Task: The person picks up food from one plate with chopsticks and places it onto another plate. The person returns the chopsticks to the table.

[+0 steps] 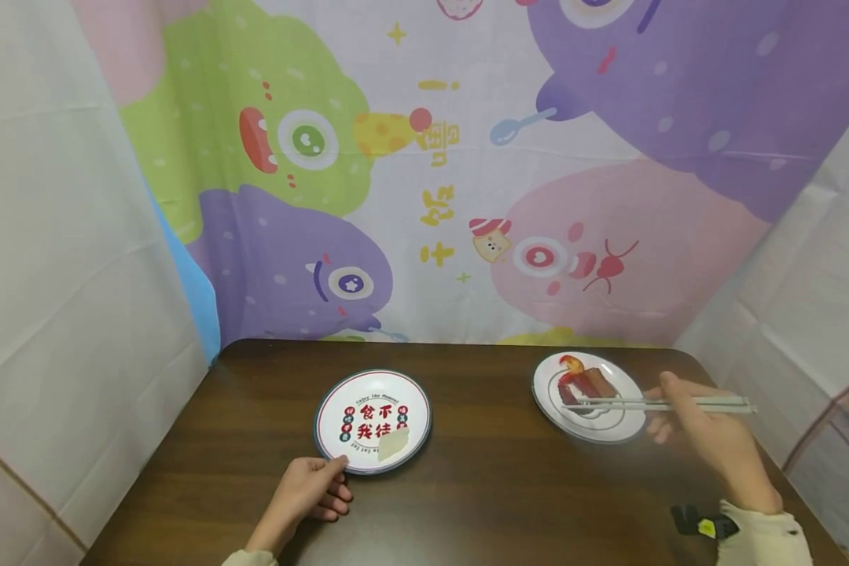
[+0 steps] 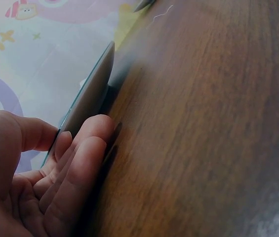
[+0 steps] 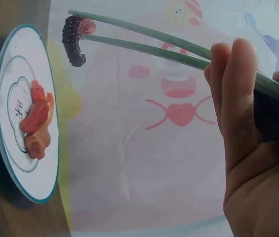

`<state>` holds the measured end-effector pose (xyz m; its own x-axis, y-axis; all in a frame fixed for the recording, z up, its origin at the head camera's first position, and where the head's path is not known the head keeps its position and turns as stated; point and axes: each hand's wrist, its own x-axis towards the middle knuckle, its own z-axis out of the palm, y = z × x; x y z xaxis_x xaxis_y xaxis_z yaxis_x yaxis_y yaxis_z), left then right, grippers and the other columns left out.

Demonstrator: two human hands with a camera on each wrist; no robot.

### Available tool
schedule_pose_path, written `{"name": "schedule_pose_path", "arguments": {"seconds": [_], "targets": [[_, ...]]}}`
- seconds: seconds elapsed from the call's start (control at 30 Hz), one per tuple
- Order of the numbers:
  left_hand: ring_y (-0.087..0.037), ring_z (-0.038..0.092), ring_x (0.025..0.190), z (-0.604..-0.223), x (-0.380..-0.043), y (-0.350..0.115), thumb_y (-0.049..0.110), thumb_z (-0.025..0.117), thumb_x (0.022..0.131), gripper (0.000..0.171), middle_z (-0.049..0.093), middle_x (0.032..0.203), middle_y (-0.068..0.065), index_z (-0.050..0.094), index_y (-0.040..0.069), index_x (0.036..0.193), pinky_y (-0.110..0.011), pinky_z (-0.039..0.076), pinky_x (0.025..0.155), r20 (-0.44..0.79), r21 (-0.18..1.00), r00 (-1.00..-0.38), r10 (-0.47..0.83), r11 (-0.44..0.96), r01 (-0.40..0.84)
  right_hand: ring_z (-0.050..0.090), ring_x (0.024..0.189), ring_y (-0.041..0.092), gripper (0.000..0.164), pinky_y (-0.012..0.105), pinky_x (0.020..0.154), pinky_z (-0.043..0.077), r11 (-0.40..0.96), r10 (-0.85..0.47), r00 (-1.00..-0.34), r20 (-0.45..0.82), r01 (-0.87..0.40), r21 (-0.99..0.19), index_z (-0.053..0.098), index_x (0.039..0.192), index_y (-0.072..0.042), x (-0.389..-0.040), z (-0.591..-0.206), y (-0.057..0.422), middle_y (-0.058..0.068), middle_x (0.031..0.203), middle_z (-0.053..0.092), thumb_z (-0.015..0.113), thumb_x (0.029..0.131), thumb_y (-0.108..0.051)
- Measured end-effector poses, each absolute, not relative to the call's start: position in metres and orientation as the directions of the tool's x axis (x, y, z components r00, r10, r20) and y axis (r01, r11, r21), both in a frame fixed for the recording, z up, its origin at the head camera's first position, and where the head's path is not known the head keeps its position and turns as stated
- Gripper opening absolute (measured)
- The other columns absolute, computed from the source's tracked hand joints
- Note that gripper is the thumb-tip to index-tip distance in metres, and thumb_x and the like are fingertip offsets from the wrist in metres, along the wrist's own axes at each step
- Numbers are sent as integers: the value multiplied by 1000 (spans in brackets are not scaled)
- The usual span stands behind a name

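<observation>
In the head view my left hand (image 1: 303, 494) pinches the near rim of a round white plate (image 1: 371, 393) printed with red characters. Its thumb lies over the rim, with the other fingers curled below. On that plate lies a flat pale beige piece (image 1: 394, 445). My right hand (image 1: 711, 436) holds pale green chopsticks (image 3: 154, 51) over a second white plate (image 1: 547, 385). Between the chopstick tips is a dark, bumpy, curled piece of food (image 3: 72, 43), raised off the plate in the right wrist view. Reddish and brown food pieces (image 3: 36, 118) lie on this second plate.
Both plates stand on a dark brown wooden table (image 1: 481, 472). A cartoon-printed curtain (image 1: 424, 306) hangs along the back edge. White sheets (image 1: 64, 275) close in the left and right sides. A black strap end (image 1: 693, 522) sticks out beside the right cuff.
</observation>
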<state>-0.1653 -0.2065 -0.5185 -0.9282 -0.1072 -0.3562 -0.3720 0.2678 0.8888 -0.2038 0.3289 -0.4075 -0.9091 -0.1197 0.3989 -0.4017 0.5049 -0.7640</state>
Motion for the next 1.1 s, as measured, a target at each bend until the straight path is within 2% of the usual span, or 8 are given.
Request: {"name": "schedule_pose_path", "arguments": {"seconds": [0.13,0.37,0.6,0.83,1.1], "targets": [[-17,71,56,-519,-166,-206,38,61,101,42,72,68,-7,66,0,83,-31,60,50,-355,888,-928,-112,270,-372,67,52,16,41,29,50,57,512,-123,-910,396,-400,-760,67,101,16,-203,-406,327,4,66,70,40,112,-13],[-18,71,56,-519,-167,-207,37,61,101,40,72,68,-7,66,1,84,-30,60,50,-348,892,-931,-112,266,-365,67,52,17,38,27,51,57,513,-111,-904,414,-409,-755,70,98,10,-203,-404,326,6,66,71,42,111,-12],[-17,70,56,-519,-165,-207,37,61,101,40,72,68,-6,66,1,83,-31,60,50,-349,890,-931,-111,272,-366,66,51,15,38,28,50,57,508,-91,-905,416,-401,-762,68,101,16,-202,-405,323,2,65,70,43,111,-11],[-18,71,56,-519,-165,-206,37,60,101,40,72,68,-7,66,1,84,-31,60,50,-347,889,-930,-121,273,-367,67,51,15,38,28,51,58,531,-59,-915,400,-368,-763,69,102,15,-202,-406,320,-1,64,70,48,110,-15],[-17,71,57,-519,-165,-206,36,60,101,40,72,68,-7,66,1,84,-31,60,51,-351,890,-929,-120,267,-370,67,50,14,36,29,49,57,506,-65,-912,406,-381,-774,70,99,14,-203,-409,317,1,63,70,48,109,-12]]}}
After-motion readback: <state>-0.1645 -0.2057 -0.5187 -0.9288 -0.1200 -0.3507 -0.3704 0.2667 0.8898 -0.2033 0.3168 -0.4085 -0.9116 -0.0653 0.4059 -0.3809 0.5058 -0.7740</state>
